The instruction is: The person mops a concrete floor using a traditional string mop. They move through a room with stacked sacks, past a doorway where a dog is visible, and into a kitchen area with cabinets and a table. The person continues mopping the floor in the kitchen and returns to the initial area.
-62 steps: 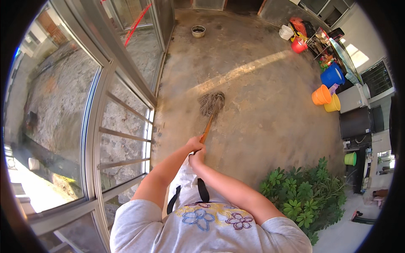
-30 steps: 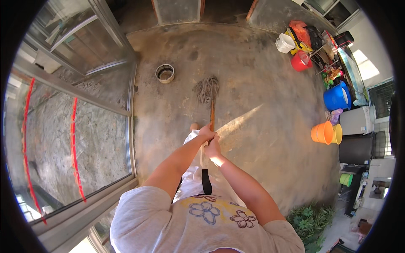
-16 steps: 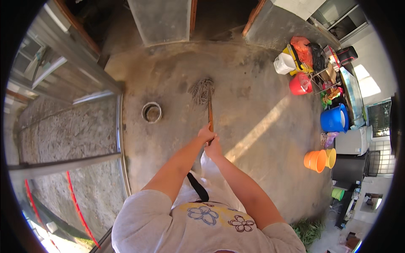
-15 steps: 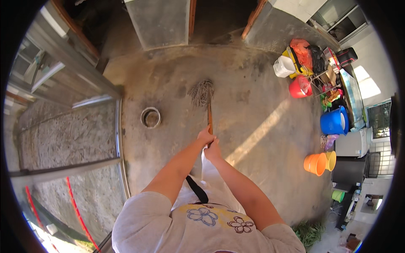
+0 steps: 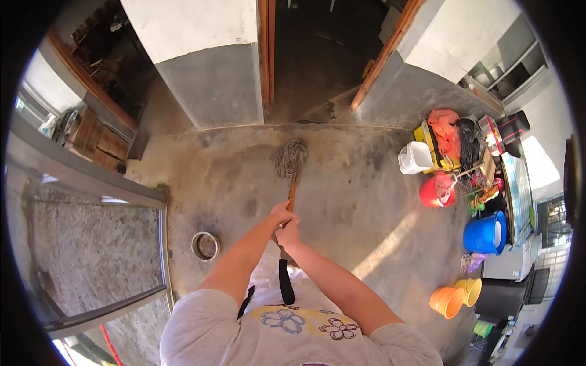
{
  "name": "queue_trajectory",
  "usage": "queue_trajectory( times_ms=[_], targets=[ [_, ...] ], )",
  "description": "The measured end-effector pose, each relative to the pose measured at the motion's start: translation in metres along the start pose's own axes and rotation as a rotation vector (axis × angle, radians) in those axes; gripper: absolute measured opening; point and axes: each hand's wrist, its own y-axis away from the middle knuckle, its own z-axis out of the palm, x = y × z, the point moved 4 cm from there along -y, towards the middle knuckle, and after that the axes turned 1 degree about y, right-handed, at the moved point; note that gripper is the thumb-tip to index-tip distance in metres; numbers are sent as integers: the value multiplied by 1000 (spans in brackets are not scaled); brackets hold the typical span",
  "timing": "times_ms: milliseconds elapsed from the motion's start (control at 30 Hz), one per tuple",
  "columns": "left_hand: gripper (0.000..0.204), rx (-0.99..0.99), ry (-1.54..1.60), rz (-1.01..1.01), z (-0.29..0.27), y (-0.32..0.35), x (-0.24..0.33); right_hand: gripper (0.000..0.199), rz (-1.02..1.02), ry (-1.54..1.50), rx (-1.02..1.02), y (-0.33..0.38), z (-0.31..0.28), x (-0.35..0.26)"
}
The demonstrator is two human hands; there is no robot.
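Observation:
A mop with a wooden handle (image 5: pixel 293 192) stretches ahead of me, its grey string head (image 5: pixel 289 160) resting on the concrete floor. My left hand (image 5: pixel 281 213) is wrapped round the handle, farther along it. Close behind, my right hand (image 5: pixel 288 232) grips the same handle nearer my body; the two hands almost touch. The handle's near end is hidden by my hands. To the left of the mop, a round metal basin (image 5: pixel 206 246) sits on the floor.
Along the right stand a white bucket (image 5: pixel 414 158), a red bucket (image 5: pixel 437 190), a blue bucket (image 5: pixel 484 233) and an orange bucket (image 5: pixel 447 302). A wall pillar (image 5: pixel 213 85) and an open doorway (image 5: pixel 323 55) lie ahead. A glass door frame (image 5: pixel 163 244) borders the left.
The view has tilted up, so more of the doorways and far wall shows and floor objects sit lower. Both hands keep their grip on the mop, whose handle now leans more to the right.

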Motion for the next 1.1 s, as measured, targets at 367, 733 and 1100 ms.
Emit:
queue_trajectory(
  times_ms=[367,733,1100],
  targets=[
    [85,-14,-43,41,-171,-228,113,49,18,-138,22,-272,16,-132],
    [92,-43,-23,21,-272,-471,297,48,9,-146,52,-548,-85,-265],
    [89,-128,155,-11,-392,-686,455,47,175,-88,75,-790,-151,-425]
  ],
)
